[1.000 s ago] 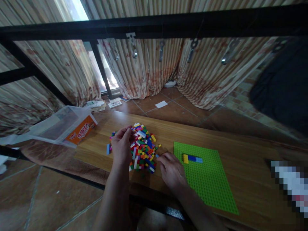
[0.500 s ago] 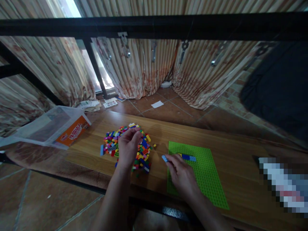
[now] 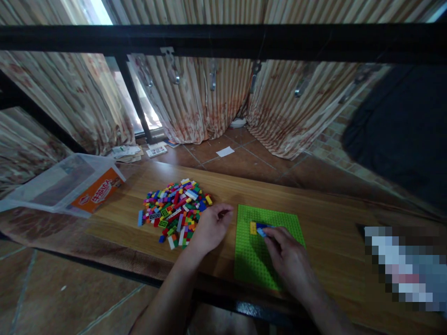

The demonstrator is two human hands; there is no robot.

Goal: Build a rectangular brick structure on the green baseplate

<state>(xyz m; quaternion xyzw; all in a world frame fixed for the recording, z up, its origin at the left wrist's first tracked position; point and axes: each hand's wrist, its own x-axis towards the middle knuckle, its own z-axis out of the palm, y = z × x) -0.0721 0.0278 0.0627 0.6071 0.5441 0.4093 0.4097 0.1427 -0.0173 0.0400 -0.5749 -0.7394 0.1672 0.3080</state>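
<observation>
Right fingers: the thumb and forefinger of my right hand point(image 3: 291, 256) were pinching a light blue brick point(image 3: 260, 231)
Light blue brick: I had it over the far left part of the green baseplate point(image 3: 249, 267), just beside the near side of a dark blue brick point(image 3: 264, 226); I could not tell whether it was pressed onto the studs
Yellow brick: it point(image 3: 253, 228) sat on the baseplate at the left end of the row, with the dark blue to its right and my fingers hiding the rest
Left fingers: on my left hand point(image 3: 213, 229) they were curled in toward the thumb, between pile and baseplate; I could not tell whether they gripped anything
Brick pile: the loose mixed colours point(image 3: 174, 204) lay left of my left hand
Wooden tabletop: it point(image 3: 335, 232) ran beneath pile and baseplate
Clear plastic box: it point(image 3: 52, 179) lay at the far left, an orange label point(image 3: 98, 190) on its side
Striped curtains: they point(image 3: 181, 102) hung on the far side, beyond the tiled floor point(image 3: 244, 163)
</observation>
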